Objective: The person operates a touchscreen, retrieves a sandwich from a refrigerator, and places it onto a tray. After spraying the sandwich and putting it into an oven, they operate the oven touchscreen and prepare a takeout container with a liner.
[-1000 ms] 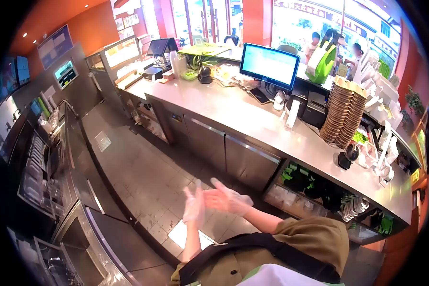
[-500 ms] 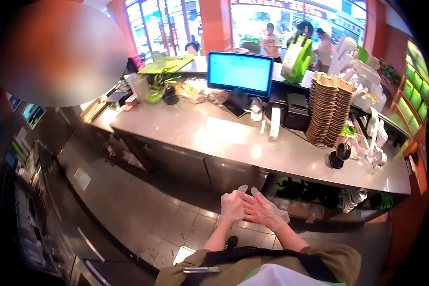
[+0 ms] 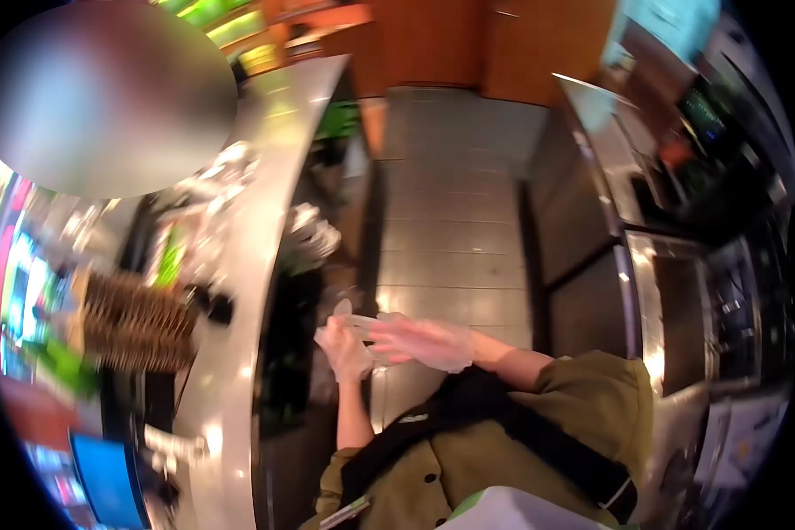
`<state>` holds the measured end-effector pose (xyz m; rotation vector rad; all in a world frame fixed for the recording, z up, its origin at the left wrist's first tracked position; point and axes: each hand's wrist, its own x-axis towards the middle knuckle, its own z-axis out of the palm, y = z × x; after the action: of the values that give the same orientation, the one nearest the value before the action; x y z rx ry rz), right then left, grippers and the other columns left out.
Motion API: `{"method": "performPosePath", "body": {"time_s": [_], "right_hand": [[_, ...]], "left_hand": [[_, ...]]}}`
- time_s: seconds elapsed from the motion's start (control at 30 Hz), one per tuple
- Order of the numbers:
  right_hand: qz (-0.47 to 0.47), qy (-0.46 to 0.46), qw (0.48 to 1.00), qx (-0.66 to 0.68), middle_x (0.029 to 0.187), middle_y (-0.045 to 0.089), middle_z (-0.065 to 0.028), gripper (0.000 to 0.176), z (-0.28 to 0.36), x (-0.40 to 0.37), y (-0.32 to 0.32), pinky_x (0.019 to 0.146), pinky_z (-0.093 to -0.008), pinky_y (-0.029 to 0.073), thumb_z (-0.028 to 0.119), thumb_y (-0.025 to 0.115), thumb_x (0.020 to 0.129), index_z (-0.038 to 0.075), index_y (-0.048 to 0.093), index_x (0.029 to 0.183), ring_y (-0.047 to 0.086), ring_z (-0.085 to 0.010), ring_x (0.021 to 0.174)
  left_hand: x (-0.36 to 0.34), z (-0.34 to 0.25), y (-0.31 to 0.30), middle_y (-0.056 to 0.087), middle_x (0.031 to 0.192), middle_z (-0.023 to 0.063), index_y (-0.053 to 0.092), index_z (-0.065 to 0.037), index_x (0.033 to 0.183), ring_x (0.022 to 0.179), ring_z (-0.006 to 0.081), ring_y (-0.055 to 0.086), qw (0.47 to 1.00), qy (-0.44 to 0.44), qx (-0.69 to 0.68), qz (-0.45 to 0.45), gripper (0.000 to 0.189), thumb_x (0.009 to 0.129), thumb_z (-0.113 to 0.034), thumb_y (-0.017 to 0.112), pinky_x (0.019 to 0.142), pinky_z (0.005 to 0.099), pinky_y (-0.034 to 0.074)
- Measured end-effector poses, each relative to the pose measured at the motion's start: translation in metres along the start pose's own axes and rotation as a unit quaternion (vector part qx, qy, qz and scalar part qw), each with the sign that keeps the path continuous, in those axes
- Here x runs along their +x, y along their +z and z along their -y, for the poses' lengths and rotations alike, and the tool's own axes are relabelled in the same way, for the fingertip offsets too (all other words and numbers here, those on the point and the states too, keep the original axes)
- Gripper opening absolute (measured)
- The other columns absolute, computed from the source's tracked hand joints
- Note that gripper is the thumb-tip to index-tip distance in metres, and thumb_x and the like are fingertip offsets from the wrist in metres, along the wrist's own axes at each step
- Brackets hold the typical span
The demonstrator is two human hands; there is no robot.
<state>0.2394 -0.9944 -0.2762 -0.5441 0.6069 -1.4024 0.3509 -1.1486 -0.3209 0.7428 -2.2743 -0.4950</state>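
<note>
Both my hands wear thin clear plastic gloves and are held together in front of my body. My left hand [image 3: 343, 351] is closed, thumb up, near the counter's edge. From it, a stretched strip of clear plastic, apparently glove film, runs to the fingertips of my right hand [image 3: 426, 341]. The right hand's fingers are stretched out and point at the left hand. A loose glove cuff [image 3: 458, 351] sits round the right wrist. Motion blur hides exactly where the left fingers pinch.
A metal counter [image 3: 243, 336] runs along my left, carrying stacked brown cup carriers [image 3: 137, 322] and a blue-lit screen [image 3: 106, 481]. Steel cabinets [image 3: 583, 221] line my right. A tiled aisle [image 3: 450, 230] leads between them to orange-brown doors [image 3: 433, 44].
My view has swung right, from facing the counter to looking down the aisle. The hands stay together; the right hand now lies flatter, with plastic stretched between it and the left.
</note>
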Motion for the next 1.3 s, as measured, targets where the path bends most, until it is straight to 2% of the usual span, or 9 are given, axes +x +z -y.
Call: {"method": "performPosePath", "body": {"time_s": [0.13,0.3,0.47,0.6,0.73,0.83,0.97,1.1,1.3], "right_hand": [[-0.098,-0.16,0.982,0.005,0.142,0.021,-0.0115,0.071,0.118,-0.082,-0.058,0.103,-0.0393,0.026,0.055,0.037,0.087,0.009,0.021,0.138,0.029,-0.0236,0.127],[-0.197,-0.412,0.866,0.204,0.13,0.04,-0.0141,0.075,0.212,-0.135,-0.162,0.099,-0.0423,0.035,0.05,0.056,0.079,0.011,0.027,0.136,0.039,-0.0267,0.121],[-0.249,-0.448,0.826,0.233,0.13,0.04,-0.0088,0.086,0.28,-0.124,-0.271,0.097,-0.0366,0.037,0.054,0.055,0.077,0.013,0.014,0.14,0.04,-0.0229,0.119],[-0.227,-0.394,0.852,0.259,0.132,0.038,-0.0082,0.087,0.356,-0.077,-0.381,0.095,-0.0342,0.038,0.059,0.052,0.076,0.014,0.015,0.14,0.039,-0.0217,0.12],[-0.206,-0.355,0.893,0.187,0.134,0.035,-0.0116,0.09,0.505,-0.017,-0.474,0.093,-0.032,0.039,0.061,0.054,0.073,0.012,0.017,0.139,0.043,-0.0205,0.114],[-0.206,-0.408,0.868,0.192,0.136,0.03,-0.0187,0.092,0.607,-0.028,-0.517,0.088,-0.0311,0.04,0.059,0.057,0.073,0.01,0.016,0.139,0.046,-0.0193,0.105],[-0.247,-0.5,0.812,0.172,0.135,0.031,-0.0227,0.092,0.711,-0.058,-0.582,0.089,-0.0305,0.042,0.061,0.054,0.073,0.01,0.014,0.139,0.049,-0.0213,0.104],[-0.285,-0.552,0.765,0.169,0.133,0.035,-0.0196,0.091,0.782,-0.099,-0.673,0.091,-0.0295,0.041,0.067,0.046,0.074,0.012,0.016,0.14,0.05,-0.0198,0.106],[-0.294,-0.565,0.76,0.127,0.134,0.038,-0.0101,0.089,0.904,-0.185,-0.788,0.09,-0.029,0.041,0.067,0.045,0.075,0.013,0.017,0.14,0.051,-0.0182,0.105]], "left_hand": [[0.095,-0.124,0.118,0.046,0.057,0.0082,0.058,0.0,0.084,0.054,0.0146,0.046,0.951,-0.131,-0.243,0.138,0.037,0.089,-0.034,0.046,0.049,0.0355,0.037],[0.174,-0.222,0.276,0.053,0.087,0.0024,0.05,-0.006,0.112,0.077,0.01,0.052,0.598,-0.267,-0.581,0.484,0.037,0.09,-0.036,0.046,0.065,0.0253,0.046],[0.249,-0.294,0.369,0.056,0.074,0.008,0.057,-0.001,0.097,0.067,0.0204,0.055,0.845,-0.141,-0.336,0.392,0.033,0.09,-0.031,0.044,0.062,0.0363,0.043],[0.333,-0.272,0.484,0.057,0.073,0.0222,0.056,0.002,0.092,0.067,0.0326,0.055,0.92,-0.08,-0.278,0.263,0.03,0.089,-0.023,0.039,0.063,0.0405,0.042],[0.474,-0.259,0.585,0.058,0.074,0.0177,0.054,0.003,0.086,0.07,0.0272,0.056,0.935,-0.048,-0.276,0.217,0.031,0.09,-0.023,0.038,0.06,0.0386,0.042],[0.589,-0.285,0.62,0.052,0.065,0.0029,0.055,-0.002,0.087,0.057,0.0118,0.047,0.842,-0.246,-0.366,0.312,0.032,0.092,-0.03,0.04,0.052,0.0304,0.04],[0.649,-0.366,0.723,0.051,0.071,-0.001,0.052,-0.003,0.1,0.062,0.0097,0.048,0.591,-0.168,-0.604,0.507,0.029,0.089,-0.03,0.05,0.064,0.0235,0.042],[0.703,-0.482,0.82,0.059,0.085,0.0052,0.051,-0.003,0.099,0.072,0.0128,0.057,0.524,-0.168,-0.556,0.623,0.024,0.086,-0.023,0.055,0.07,0.0247,0.045],[0.778,-0.607,0.966,0.053,0.072,-0.0013,0.052,-0.008,0.09,0.06,0.0051,0.044,0.703,-0.048,-0.413,0.577,0.024,0.089,-0.032,0.049,0.055,0.0198,0.034]]}}
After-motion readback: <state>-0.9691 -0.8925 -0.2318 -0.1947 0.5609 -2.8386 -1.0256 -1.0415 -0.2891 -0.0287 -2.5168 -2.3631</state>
